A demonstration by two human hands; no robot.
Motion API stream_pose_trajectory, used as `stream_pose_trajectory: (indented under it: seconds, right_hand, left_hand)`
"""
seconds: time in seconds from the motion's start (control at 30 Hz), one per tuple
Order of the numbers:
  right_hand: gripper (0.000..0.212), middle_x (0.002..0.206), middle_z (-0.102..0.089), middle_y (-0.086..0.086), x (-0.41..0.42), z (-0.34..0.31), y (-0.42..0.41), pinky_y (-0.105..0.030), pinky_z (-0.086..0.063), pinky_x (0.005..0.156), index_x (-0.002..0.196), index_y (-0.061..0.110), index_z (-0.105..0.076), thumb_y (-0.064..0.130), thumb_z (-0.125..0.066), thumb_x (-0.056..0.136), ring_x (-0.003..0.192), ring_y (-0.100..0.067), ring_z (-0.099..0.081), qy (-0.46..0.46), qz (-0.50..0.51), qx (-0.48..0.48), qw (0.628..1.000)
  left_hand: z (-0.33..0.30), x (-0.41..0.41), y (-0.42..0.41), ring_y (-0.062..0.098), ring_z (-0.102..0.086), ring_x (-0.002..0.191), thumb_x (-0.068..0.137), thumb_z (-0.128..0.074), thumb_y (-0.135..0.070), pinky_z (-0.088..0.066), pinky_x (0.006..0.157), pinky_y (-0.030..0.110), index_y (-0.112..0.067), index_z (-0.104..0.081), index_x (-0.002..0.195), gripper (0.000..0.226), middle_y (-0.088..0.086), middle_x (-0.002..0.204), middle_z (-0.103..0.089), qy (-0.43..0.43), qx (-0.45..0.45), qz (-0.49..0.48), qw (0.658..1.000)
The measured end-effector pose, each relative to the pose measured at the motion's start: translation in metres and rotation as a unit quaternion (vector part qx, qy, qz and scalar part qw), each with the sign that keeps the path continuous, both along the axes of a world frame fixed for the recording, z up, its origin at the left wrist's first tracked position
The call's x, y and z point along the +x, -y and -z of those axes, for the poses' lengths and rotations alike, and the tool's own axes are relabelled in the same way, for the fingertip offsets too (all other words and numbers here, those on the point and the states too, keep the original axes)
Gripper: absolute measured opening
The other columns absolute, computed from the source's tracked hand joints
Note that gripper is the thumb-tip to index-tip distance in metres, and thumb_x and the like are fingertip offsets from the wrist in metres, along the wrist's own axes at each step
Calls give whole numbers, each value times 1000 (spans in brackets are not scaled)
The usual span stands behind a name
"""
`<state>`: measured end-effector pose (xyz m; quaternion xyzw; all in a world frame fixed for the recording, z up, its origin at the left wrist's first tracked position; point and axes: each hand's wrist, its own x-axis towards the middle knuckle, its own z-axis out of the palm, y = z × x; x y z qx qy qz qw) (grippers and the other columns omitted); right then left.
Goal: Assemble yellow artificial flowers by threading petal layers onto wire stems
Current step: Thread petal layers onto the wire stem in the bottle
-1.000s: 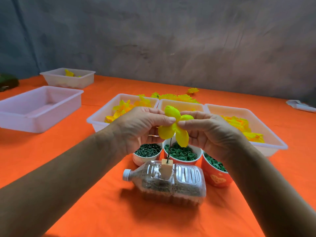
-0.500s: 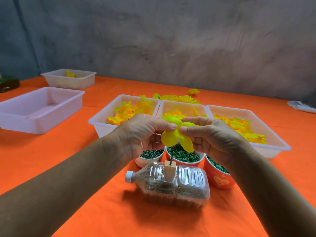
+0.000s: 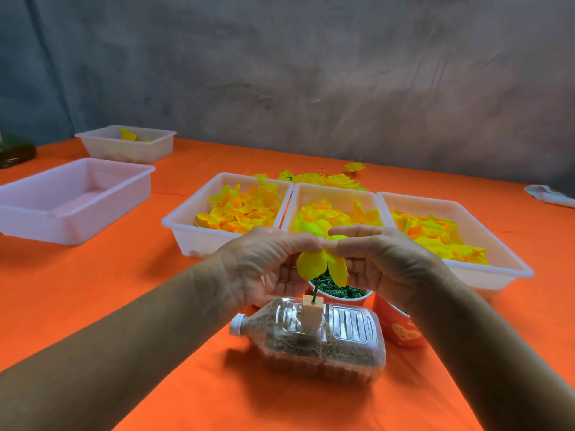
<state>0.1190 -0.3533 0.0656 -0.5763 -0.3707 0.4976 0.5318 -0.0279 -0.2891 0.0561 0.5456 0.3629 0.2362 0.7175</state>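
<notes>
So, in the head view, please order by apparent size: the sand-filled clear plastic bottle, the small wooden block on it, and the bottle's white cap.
1. Sand-filled clear plastic bottle
2. Small wooden block
3. White cap

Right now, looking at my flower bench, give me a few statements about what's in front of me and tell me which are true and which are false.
1. Both hands pinch the yellow petal layer above the wire stem. True: left hand and right hand meet on it.
2. The stem stands in a block on a bottle lying on its side. True: see the plastic bottle.
3. The three trays behind the hands are empty. False: each petal tray holds yellow petals.
4. The tablecloth is blue. False: the tablecloth is orange.
5. The cups hold green pieces. True: the red cup shows them.
</notes>
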Motion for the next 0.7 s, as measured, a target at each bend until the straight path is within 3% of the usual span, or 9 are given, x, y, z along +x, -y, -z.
stream_pose_trajectory:
  seconds: [0.17, 0.27, 0.37, 0.53, 0.7]
  right_hand:
    - [30, 76, -71, -13, 0, 0, 0, -28, -54, 58, 99, 8, -64, 1, -71, 70, 59, -18, -65, -3, 2, -11, 1000]
    - [43, 72, -71, -12, -1, -3, 0, -23, -52, 47, 99, 7, -63, 7, -73, 57, 52, -15, -65, -1, -7, -4, 1000]
    - [53, 72, -72, -13, 0, -2, 0, -26, -54, 51, 102, 7, -62, 11, -72, 50, 53, -16, -65, 2, -4, -4, 1000]
    - [34, 69, -70, -12, 1, 5, 0, -25, -53, 51, 103, 3, -61, 0, -69, 70, 50, -15, -64, -16, 1, -33, 999]
    - [27, 66, -69, -11, 1, 9, 1, -22, -52, 45, 103, 2, -62, -4, -65, 77, 46, -14, -63, -36, 12, -44, 998]
  left_hand:
    - [4, 2, 1, 8, -58, 41, 81, -67, -13, -46, 41, 18, -11, -64, 84, 5, 0, 54, -65, 10, -15, -1, 1000]
    - [4, 3, -1, 8, -57, 41, 81, -66, -13, -46, 41, 19, -12, -64, 82, 2, 0, 53, -64, 17, -21, -2, 1000]
    - [5, 3, 0, 8, -56, 41, 82, -64, -12, -47, 42, 19, -13, -63, 80, 3, -1, 51, -62, 20, -28, 2, 999]
    - [12, 6, 1, 8, -57, 42, 83, -63, -13, -49, 44, 20, -15, -62, 81, 4, -1, 53, -62, 7, -48, 9, 999]
    - [14, 7, 1, 8, -56, 41, 84, -63, -13, -48, 42, 19, -14, -61, 85, 2, -1, 52, -62, 7, -54, 16, 998]
